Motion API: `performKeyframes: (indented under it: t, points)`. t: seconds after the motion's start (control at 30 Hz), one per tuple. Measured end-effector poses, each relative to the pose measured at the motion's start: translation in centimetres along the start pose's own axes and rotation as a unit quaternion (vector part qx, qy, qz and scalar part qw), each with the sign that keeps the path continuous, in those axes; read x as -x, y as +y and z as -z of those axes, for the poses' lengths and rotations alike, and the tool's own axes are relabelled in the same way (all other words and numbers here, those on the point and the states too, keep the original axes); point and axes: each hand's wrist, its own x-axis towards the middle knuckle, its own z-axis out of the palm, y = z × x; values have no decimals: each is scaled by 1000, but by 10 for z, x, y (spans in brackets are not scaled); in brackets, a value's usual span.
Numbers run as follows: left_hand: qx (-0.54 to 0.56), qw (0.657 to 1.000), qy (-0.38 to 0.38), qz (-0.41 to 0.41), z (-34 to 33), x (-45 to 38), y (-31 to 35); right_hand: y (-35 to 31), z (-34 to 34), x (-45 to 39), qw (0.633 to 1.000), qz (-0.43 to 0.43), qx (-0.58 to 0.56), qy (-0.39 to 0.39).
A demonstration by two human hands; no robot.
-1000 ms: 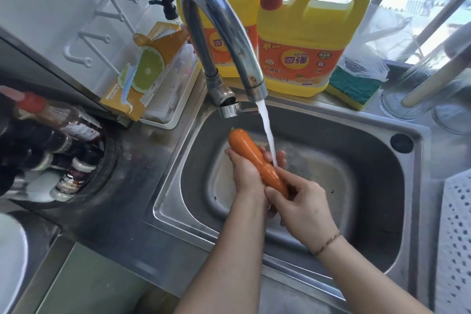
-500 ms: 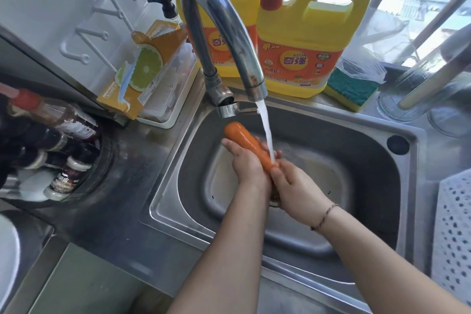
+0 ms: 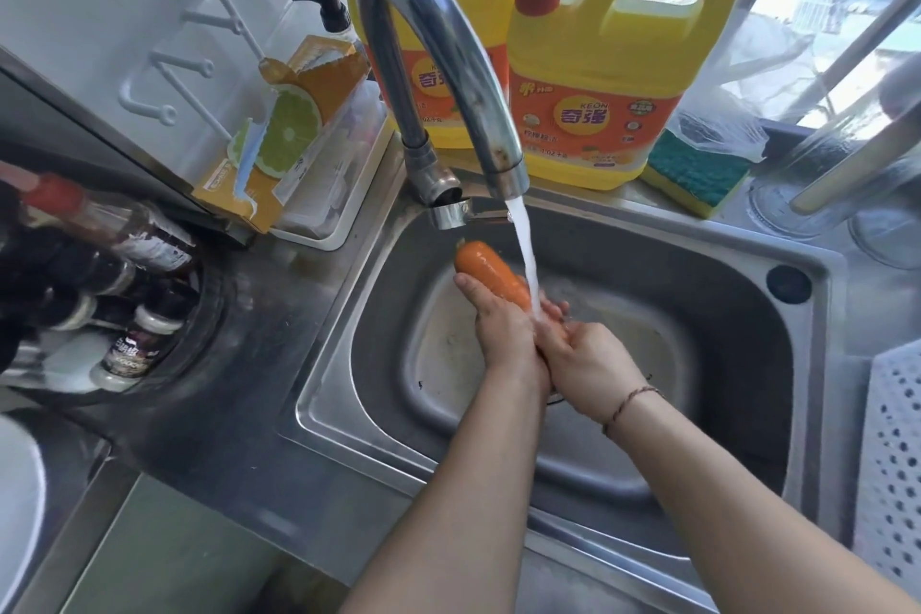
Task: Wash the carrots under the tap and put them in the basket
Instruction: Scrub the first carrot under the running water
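Observation:
An orange carrot (image 3: 491, 269) is held over the steel sink (image 3: 812, 364), its thick end pointing up and left. My left hand (image 3: 503, 329) grips its middle from below. My right hand (image 3: 585, 361) wraps round its lower, thin end, which is hidden inside the fingers. Water runs from the curved chrome tap (image 3: 448, 65) onto the carrot just where the two hands meet. A white perforated basket (image 3: 892, 464) stands at the right edge of the view, beside the sink.
Two yellow detergent jugs (image 3: 598, 80) and a green sponge (image 3: 697, 175) stand behind the sink. An orange box (image 3: 284, 135) leans in a white tray at the back left. Sauce bottles (image 3: 114, 264) crowd a round rack on the left counter.
Both hands have slid up the carrot toward the tap, covering more of it. The carrot has shifted slightly up and back under the stream.

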Motion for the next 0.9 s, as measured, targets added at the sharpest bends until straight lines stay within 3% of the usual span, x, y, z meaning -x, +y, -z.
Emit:
performKeyframes:
  t: [0.1, 0.2, 0.33, 0.53, 0.6, 0.73, 0.9]
  points:
    - [-15, 1000, -17, -7, 3, -1, 5, -4, -1, 7, 992, -8, -114, -54]
    - [12, 1000, -12, 19, 7, -11, 15, 0, -3, 8, 984, 112, -116, -75]
    - [45, 999, -8, 21, 10, -18, 21, 11, 0, 8, 960, 152, -176, -154]
    - [98, 994, -10, 36, 16, -21, 13, 17, 17, 11, 952, 215, -85, -198]
    - [114, 993, 2, 29, 16, -22, 12, 15, 17, 15, 959, 225, -82, -151]
    - [168, 986, 19, 2, 10, -21, 12, 7, 12, 27, 969, 227, -54, 78]
    - [178, 982, 44, -34, 5, -12, 3, -2, 5, 12, 977, 54, -157, 132]
